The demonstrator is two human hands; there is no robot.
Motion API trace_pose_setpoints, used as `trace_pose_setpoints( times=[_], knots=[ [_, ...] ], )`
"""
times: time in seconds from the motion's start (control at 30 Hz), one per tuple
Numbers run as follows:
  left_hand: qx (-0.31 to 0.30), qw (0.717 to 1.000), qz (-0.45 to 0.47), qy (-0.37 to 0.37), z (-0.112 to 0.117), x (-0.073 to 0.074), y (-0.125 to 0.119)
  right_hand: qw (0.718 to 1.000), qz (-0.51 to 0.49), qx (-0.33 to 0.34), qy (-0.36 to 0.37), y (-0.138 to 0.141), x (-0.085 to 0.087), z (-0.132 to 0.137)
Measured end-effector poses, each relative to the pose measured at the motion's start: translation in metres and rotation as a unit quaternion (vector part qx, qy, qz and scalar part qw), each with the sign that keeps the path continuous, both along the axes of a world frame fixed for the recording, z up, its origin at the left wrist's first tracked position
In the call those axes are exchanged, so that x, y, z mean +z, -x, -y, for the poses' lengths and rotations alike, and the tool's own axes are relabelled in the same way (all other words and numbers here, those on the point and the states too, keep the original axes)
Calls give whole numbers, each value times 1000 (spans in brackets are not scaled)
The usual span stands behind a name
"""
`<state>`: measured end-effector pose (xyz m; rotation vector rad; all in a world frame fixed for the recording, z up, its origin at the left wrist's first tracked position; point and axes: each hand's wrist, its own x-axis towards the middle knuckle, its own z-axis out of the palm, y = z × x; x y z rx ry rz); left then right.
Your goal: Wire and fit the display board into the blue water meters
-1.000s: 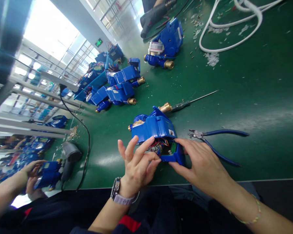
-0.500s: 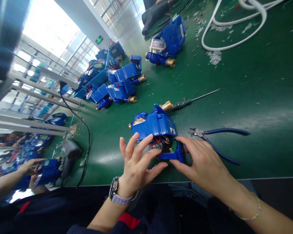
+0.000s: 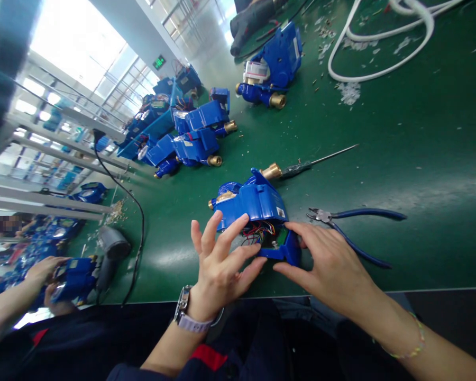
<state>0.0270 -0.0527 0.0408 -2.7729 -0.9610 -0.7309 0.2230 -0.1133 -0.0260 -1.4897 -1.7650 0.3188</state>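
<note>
A blue water meter with brass pipe ends lies in front of me on the green table. Its blue cover is tilted open toward me, showing a green circuit board and a tangle of thin coloured wires. The thumb and index finger of my left hand are at the cover's left corner, the other fingers spread upward. My right hand grips the cover's right end between thumb and fingers. Right of that hand lie blue-handled cutting pliers. Behind the meter rests a thin pointed tool with a dark wrapped handle.
More blue meters stand at the back left, beside a blue crate. Another meter, a white cable and plastic scraps are farther back. On the left, a co-worker's hand holds a meter near a dark power tool.
My left thumb has moved slightly up and left, closer to the index finger at the cover's corner. The right thumb has shifted slightly. The meter stays in place.
</note>
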Motion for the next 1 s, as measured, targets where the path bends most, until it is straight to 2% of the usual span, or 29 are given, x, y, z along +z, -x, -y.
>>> trace_pose_setpoints(
  times=[0.5, 0.87, 1.0],
  knots=[
    [24, 999, 9, -25, 5, -10, -5, 1000, 10, 1, -9, 2, 3, 0],
    [4, 1000, 10, -15, 3, -10, 3, 1000, 0, 4, -1, 1, 2, 1],
    [-23, 999, 40, -20, 3, -12, 6, 1000, -3, 5, -2, 1, 2, 1]
  ],
)
